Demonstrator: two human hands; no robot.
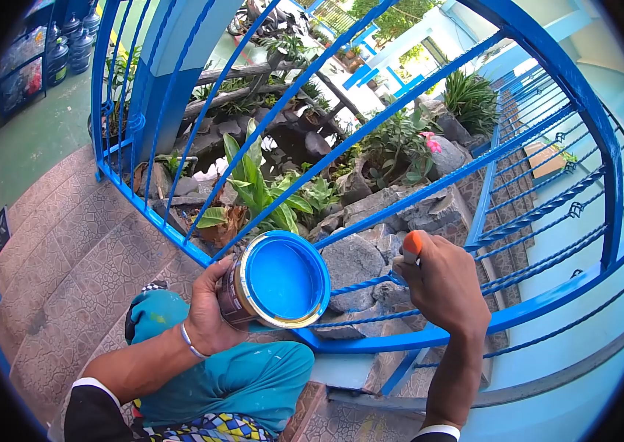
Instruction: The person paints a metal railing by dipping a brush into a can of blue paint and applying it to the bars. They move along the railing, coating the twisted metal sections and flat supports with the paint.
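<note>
My left hand [212,317] is wrapped around the side of a paint can [238,296], tilted toward me and holding bright blue paint [286,278]. In my right hand [444,283] is a paintbrush [413,244] with an orange handle end poking up above the fist. Its bristles are hidden behind the fingers, close to a twisted bar of the blue metal railing [371,340]. The can sits just in front of the railing's lower rail, over my teal trousers [216,387].
Tiled steps [68,250] curve down the left side. Behind the railing lie rocks [356,269], leafy plants [260,184] and a small pond. A blue pillar [172,59] and water jugs [79,51] stand at upper left. A grey handrail [518,394] runs along the lower right.
</note>
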